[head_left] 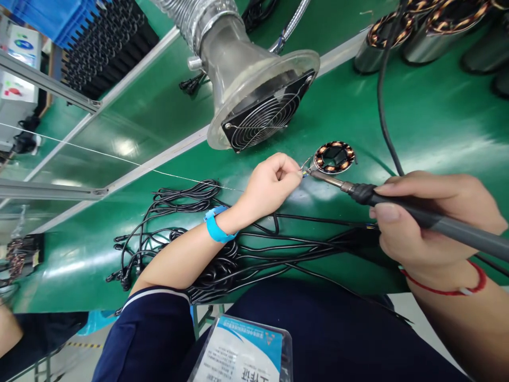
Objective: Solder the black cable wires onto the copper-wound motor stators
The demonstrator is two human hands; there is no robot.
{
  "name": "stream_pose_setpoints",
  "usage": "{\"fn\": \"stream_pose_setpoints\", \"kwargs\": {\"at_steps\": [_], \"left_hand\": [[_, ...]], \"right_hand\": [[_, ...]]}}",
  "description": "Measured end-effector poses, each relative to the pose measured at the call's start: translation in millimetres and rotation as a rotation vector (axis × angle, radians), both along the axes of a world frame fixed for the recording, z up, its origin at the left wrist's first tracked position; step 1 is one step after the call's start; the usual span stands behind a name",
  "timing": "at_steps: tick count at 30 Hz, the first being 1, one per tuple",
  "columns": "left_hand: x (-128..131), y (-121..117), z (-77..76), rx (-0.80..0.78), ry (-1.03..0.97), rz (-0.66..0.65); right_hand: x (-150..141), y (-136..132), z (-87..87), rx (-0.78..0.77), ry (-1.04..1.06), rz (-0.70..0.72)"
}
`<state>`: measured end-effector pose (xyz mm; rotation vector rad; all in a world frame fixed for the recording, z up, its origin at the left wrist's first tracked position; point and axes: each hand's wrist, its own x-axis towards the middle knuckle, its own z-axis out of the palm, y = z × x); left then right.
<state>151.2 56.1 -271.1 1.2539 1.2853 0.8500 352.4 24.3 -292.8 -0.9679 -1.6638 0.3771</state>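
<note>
My right hand [433, 217] grips a soldering iron [413, 212] by its dark handle, the tip pointing left. That tip meets some thin wire ends beside a round motor stator [334, 157] with copper windings, which stands on the green bench. Pinched in the fingertips of my left hand [272, 183] are the wires [305, 172], just left of the stator; a blue band circles that wrist. Whether solder is also between those fingers is hidden. A thin pale strand [159, 171] runs from the far left toward my left hand.
A fume extractor [262, 101] with a fan grille hangs above the bench. Black cables [222, 254] lie bundled near my left forearm. More stators [382, 45] stand at the back right. Black parts [111, 48] fill a box behind the frame rail. Someone's arm [10, 326] shows at lower left.
</note>
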Motion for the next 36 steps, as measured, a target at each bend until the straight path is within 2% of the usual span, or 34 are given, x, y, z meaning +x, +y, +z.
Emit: {"fn": "stream_pose_setpoints", "kwargs": {"at_steps": [6, 12, 16, 19, 24, 26, 30, 33, 36], "left_hand": [[0.1, 0.4, -0.1, 0.021, -0.008, -0.003], [-0.1, 0.8, -1.4, 0.005, -0.019, 0.013], [0.5, 0.8, 0.3, 0.002, -0.03, 0.023], [0.8, 0.9, 1.9, -0.003, -0.042, 0.033], [1.6, 1.5, 6.0, -0.078, -0.067, 0.046], [2.4, 1.4, 8.8, -0.126, -0.071, 0.047], [3.1, 0.1, 13.6, -0.174, -0.067, 0.04], [1.4, -2.7, 14.3, -0.091, -0.078, 0.0], [-1.2, -7.1, 14.3, 0.082, 0.013, -0.045]], "right_hand": [[-0.7, 3.3, 4.8, 0.12, -0.054, -0.062], [-2.1, -2.2, 34.8, 0.0, -0.314, -0.029], [-4.0, 7.7, 50.2, -0.085, -0.429, -0.022], [-6.3, 25.2, 43.7, -0.107, -0.486, 0.082], [-13.0, 41.4, 16.8, -0.105, -0.454, 0.228], [-15.5, 40.1, 10.9, -0.119, -0.424, 0.222], [-19.6, 35.8, 8.7, -0.101, -0.365, 0.122], [-23.6, 35.0, 9.1, -0.042, -0.413, 0.14], [-27.4, 34.2, 10.3, -0.031, -0.382, 0.159]]}}
